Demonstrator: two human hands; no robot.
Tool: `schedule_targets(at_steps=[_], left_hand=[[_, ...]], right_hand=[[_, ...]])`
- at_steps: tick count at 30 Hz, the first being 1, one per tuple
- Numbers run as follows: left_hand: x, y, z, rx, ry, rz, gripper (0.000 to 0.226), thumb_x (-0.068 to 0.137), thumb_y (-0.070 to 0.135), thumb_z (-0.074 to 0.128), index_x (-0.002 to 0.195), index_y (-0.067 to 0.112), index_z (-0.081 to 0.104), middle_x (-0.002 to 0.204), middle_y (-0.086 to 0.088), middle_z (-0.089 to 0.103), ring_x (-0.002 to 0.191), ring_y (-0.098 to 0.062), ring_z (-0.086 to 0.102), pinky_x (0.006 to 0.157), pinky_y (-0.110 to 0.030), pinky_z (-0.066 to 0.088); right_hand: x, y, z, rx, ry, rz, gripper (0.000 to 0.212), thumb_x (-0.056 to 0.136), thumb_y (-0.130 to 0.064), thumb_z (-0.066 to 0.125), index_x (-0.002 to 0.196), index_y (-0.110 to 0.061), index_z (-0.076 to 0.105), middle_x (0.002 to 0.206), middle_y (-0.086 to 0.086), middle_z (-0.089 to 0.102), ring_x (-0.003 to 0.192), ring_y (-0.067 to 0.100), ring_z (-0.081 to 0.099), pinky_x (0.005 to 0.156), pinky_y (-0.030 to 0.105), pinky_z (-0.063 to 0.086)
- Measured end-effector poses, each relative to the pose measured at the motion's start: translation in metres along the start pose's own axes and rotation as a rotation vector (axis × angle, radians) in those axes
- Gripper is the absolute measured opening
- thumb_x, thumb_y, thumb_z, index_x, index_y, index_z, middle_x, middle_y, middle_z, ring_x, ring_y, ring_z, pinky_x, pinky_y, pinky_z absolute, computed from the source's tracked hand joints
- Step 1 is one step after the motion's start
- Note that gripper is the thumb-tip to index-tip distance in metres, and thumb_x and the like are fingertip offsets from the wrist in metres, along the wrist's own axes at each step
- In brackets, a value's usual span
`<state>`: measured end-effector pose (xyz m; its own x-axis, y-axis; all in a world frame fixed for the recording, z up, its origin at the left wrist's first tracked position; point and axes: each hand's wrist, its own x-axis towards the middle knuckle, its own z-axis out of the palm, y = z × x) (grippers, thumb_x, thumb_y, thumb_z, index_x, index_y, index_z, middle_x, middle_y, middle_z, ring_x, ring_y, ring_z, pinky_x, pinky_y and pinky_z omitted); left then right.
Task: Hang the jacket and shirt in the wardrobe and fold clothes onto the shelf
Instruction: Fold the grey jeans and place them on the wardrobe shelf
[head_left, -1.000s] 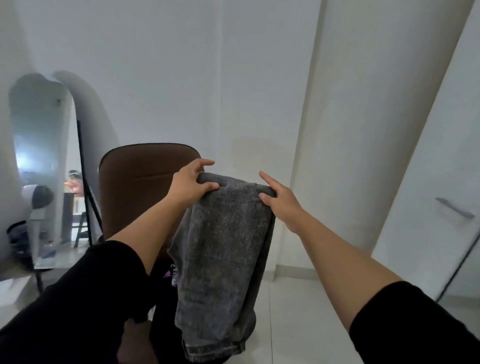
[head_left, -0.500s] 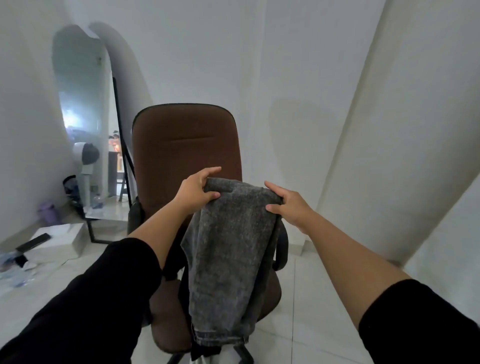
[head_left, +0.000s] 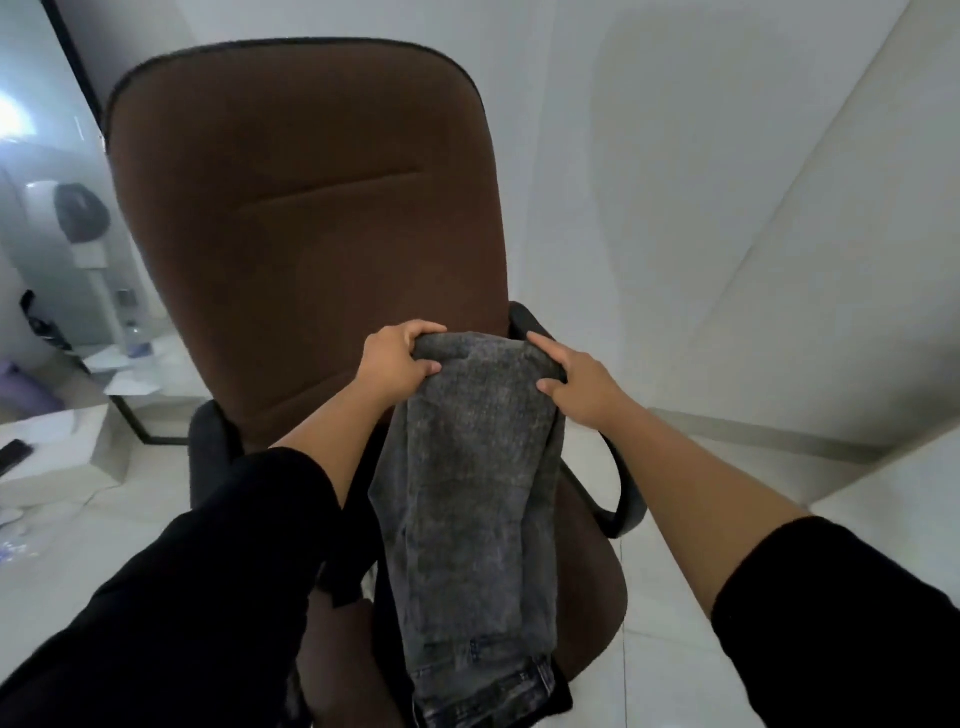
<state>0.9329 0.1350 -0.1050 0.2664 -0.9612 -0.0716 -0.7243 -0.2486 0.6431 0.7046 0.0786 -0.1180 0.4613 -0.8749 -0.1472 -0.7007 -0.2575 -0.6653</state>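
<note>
Hands, left hand (head_left: 395, 361) and right hand (head_left: 579, 382), pinch folded grey jeans (head_left: 472, 493) over brown chair (head_left: 311, 218); possibly a mirror (head_left: 47, 234) left.

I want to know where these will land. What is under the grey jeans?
Below the hanging grey jeans, held at the fold by the left hand and right hand, is the brown chair seat with dark cloth on it. The jeans cover the seat's middle.

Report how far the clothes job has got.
Done: nothing shown hung or shelved; no wardrobe is in view. In hand: the left hand and right hand grip the top fold of the grey jeans, doubled over, above the brown chair. Left: finishing the fold, shelving it, hanging jacket and shirt.
</note>
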Motion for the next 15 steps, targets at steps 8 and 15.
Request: schedule_targets(at_steps=[8,15], left_hand=[[0.026,-0.026,0.032,-0.044,0.133,-0.036,0.038,0.079,0.015,0.072,0.114,0.026,0.065,0.113,0.001,0.068,0.108,-0.021,0.06,0.099,-0.035,0.044],[-0.056,-0.06,0.078,-0.147,0.14,-0.175,0.03,0.082,0.01,0.07,0.109,0.022,0.066,0.108,0.0,0.068,0.099,-0.016,0.062,0.078,-0.021,0.046]], right_hand=[[0.029,0.014,0.028,0.016,-0.013,0.041,0.062,0.096,-0.006,0.047,0.148,-0.031,0.026,0.151,0.002,0.036,0.132,0.025,0.041,0.1,0.03,0.037],[-0.033,0.047,0.082,0.256,-0.076,0.109,0.059,0.084,0.0,0.054,0.134,-0.032,0.05,0.136,0.001,0.05,0.12,0.021,0.051,0.094,0.031,0.048]])
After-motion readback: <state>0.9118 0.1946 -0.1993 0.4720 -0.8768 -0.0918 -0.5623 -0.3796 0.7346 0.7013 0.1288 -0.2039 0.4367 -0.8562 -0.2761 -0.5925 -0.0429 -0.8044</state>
